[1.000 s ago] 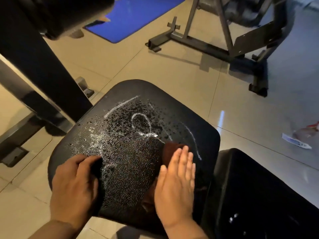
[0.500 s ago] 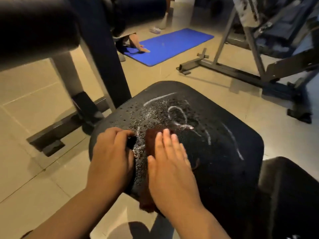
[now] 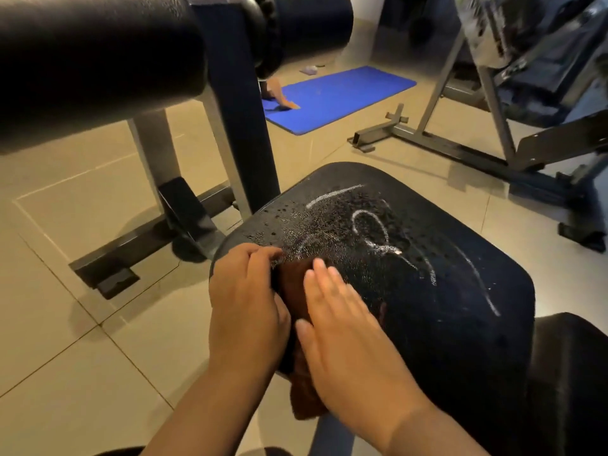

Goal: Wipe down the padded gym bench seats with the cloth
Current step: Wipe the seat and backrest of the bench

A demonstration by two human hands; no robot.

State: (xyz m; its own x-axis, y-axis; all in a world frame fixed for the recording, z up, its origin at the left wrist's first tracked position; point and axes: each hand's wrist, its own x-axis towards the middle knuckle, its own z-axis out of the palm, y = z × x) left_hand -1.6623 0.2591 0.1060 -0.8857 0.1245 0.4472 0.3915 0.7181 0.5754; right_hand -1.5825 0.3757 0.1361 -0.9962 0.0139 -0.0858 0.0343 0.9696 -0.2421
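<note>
Both hands on wet seat [image 3: 444, 291], left edge.
Right hand [image 3: 342, 327] flat, fingers straight, pressing brown cloth [image 3: 294, 284]; left hand [image 3: 245, 301] curled over seat edge, touching cloth.

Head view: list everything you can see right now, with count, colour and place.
seat pad: one, black, centre, wet with white foam streaks
cloth: one, brown, on the pad's near-left edge, hanging over it
second pad: one, black, lower right
foam rollers: two, black, top left on a dark upright post
exercise mat: one, blue, on the floor beyond
metal frame: one, grey, upper right
floor: beige tiles
another person's hand: one, on the mat's left end
left hand: gripping the pad's left edge
right hand: flat, pressing the cloth
</note>
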